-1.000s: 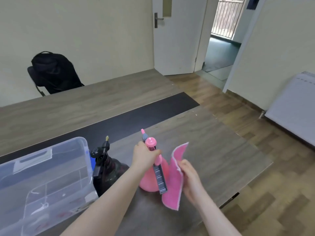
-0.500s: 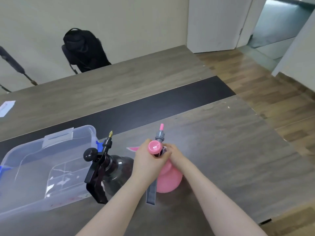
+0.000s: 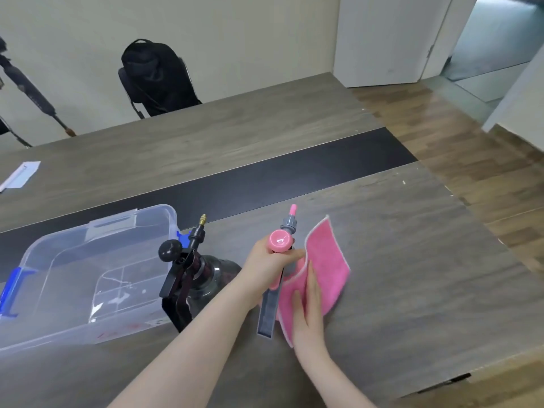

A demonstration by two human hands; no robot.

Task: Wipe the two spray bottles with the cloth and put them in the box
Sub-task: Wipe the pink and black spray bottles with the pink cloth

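Taking the clear plastic box as the landmark, it sits open at the left of the grey worktop, with blue latches on its ends and nothing in it that can be made out. Far behind it, near the worktop's back left edge, lies a white slip of paper. Behind the box, past the worktop, a black backpack rests on a chair by the wall.

Just to the right of the box, touching or nearly touching its right wall, stands the dark spray bottle, upright, with a black knob, a black trigger lever and a brass nozzle tip pointing away.

Further right of the box, the left hand is closed around the neck of the pink spray bottle, just under its round pink cap; a grey strap hangs down from the grip. The bottle's body is mostly hidden.

Furthest right of the box, the right hand lies with fingers nearly flat, pressing the pink cloth against the side of the pink spray bottle. The cloth's far corner stands up loose above the worktop.
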